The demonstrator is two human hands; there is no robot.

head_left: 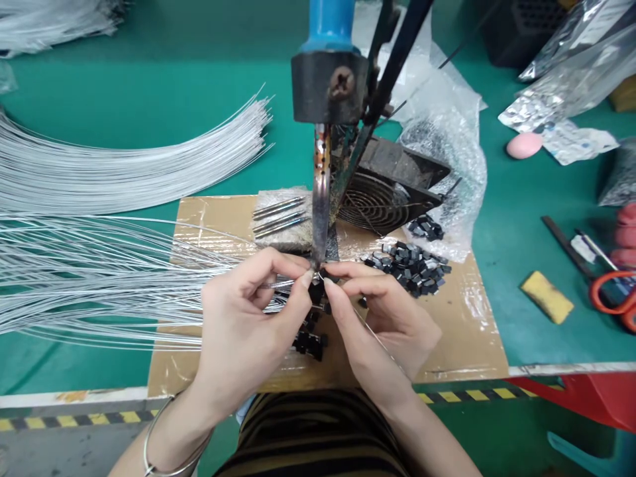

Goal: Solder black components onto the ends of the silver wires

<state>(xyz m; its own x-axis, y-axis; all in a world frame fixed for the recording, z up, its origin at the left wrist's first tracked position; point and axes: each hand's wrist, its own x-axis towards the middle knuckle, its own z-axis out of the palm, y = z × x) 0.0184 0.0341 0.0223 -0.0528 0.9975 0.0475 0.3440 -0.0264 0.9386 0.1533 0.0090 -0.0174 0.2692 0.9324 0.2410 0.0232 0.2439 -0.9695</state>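
My left hand (248, 311) is closed in a pinch on a thin white wire, its end held under the tip of a fixed soldering iron (320, 192). My right hand (382, 311) pinches a fine strand of solder wire up to the same tip. Between both hands sits a small black part (317, 291), and a row of similar black parts (309, 341) lies below it. A loose heap of small black parts (412, 262) lies to the right on the taped cardboard pad (462, 318).
Bundles of white wires (99, 265) fan across the green table on the left. A small fan (382, 195) and a plastic bag (447, 152) stand behind the iron. At the right lie a yellow sponge (546, 297), orange scissors (613, 298) and foil bags (571, 79).
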